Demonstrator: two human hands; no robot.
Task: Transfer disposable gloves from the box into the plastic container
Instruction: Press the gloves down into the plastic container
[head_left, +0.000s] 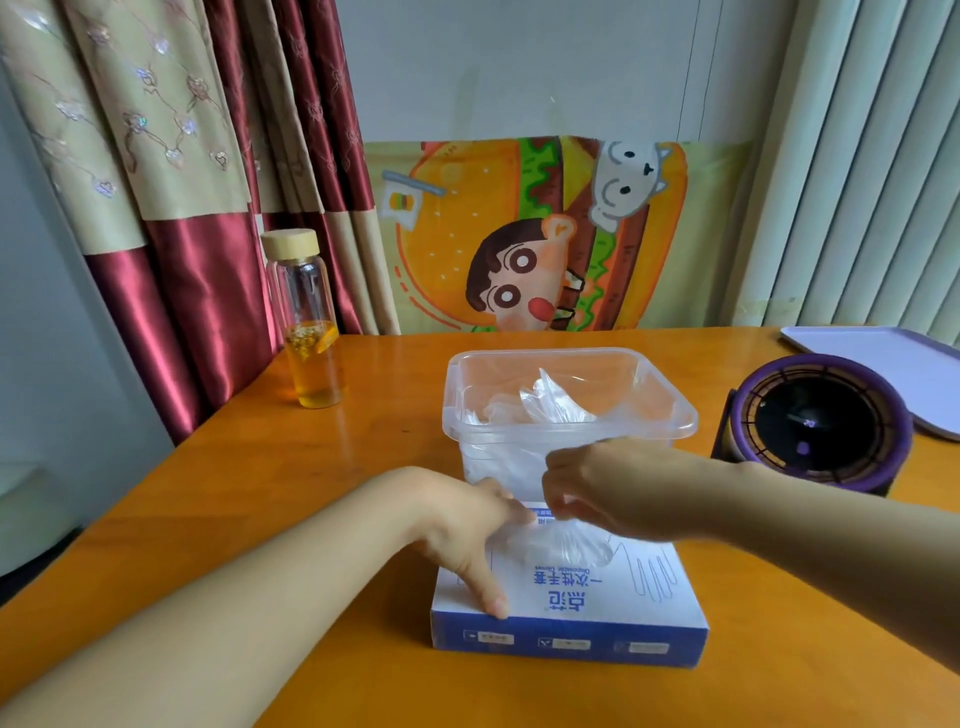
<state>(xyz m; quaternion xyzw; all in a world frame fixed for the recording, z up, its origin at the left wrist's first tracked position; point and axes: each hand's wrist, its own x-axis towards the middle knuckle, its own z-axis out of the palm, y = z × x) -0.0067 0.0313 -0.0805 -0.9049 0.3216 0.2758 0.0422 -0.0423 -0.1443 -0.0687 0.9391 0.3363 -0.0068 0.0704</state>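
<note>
A blue and white glove box (597, 618) lies flat near the table's front edge. My left hand (467, 540) presses on its left side with straight fingers, thumb at the front edge. My right hand (618, 488) hovers over the box opening and pinches a clear disposable glove (566, 545) that rises out of it. Just behind the box stands a clear plastic container (680, 415), open on top, with several crumpled clear gloves (545, 405) inside.
On the orange table (322, 483), a glass bottle (306, 322) with yellow liquid and a wooden cap stands at the far left. A purple round fan (815, 421) sits at the right, with a lilac tray (893, 364) behind it. Curtains and a cartoon cloth hang at the back.
</note>
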